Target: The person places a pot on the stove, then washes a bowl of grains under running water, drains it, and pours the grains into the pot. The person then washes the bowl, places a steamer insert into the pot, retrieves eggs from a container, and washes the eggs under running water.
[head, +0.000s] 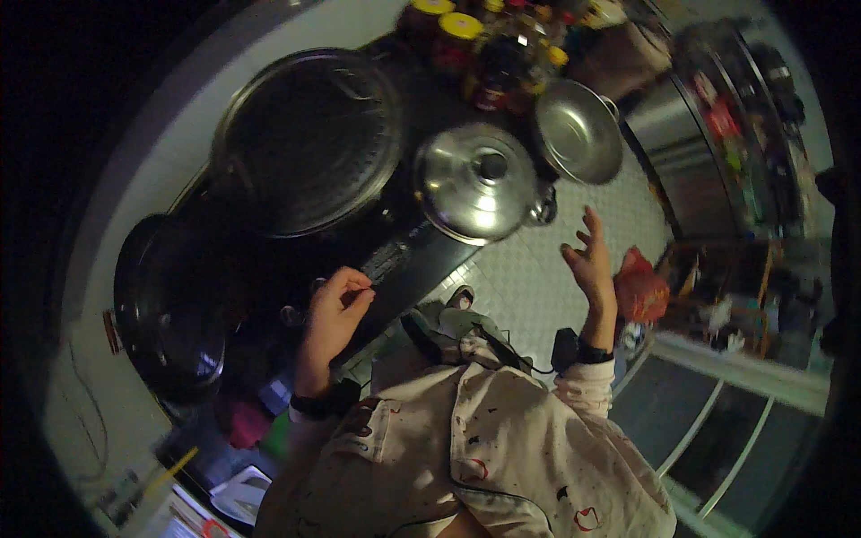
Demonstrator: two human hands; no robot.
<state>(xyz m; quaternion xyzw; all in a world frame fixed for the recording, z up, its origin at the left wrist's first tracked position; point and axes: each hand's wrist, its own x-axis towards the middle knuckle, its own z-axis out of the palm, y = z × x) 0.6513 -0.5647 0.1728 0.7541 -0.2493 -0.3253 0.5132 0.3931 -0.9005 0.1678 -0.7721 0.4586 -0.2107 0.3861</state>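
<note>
My left hand [338, 311] hovers by the front edge of a dark cooktop [403, 259], close to its control knobs [290, 315]. Its fingers curl loosely, the thumb a little apart, and I see nothing held in them. Over the tiled floor, my right hand [593, 259] is raised with spread fingers and holds nothing. Ahead of it, a lidded steel pot [464, 181] with a dark lid knob sits on the near side of the cooktop. An empty-looking steel basin [580, 131] tilts beyond that pot.
A wide pan with a glass lid [309, 141] covers the far side. At left is a dark wok-like pan [168, 309]. Yellow-capped jars [461, 27] crowd the back. A red plastic bag [640, 288], wooden shelving [723, 289] and a steel cabinet [683, 151] stand right.
</note>
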